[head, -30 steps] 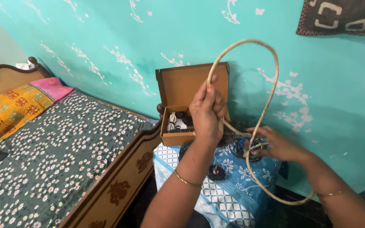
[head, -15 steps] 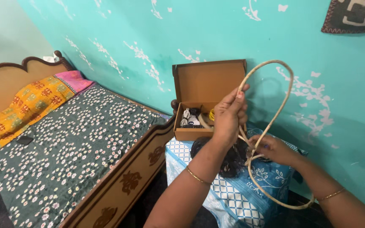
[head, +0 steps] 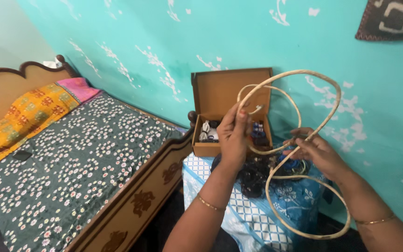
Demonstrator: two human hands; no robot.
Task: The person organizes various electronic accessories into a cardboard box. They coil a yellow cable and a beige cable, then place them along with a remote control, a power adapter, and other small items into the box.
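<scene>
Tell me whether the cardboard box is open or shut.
Open: the box has its lid standing up against the wall, with small items visible inside.

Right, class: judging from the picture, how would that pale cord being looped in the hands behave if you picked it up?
The pale cord holds open, rounded loops in mid-air, so it is probably springy rather than limp. The left hand lifts it with a pinch of the fingers, so it is likely light. Let go by the right hand, it might uncoil.

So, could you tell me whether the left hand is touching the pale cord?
Touching. The head view shows the left hand pinching the pale cord between its fingertips near the cord's end, in front of the open cardboard box.
</scene>
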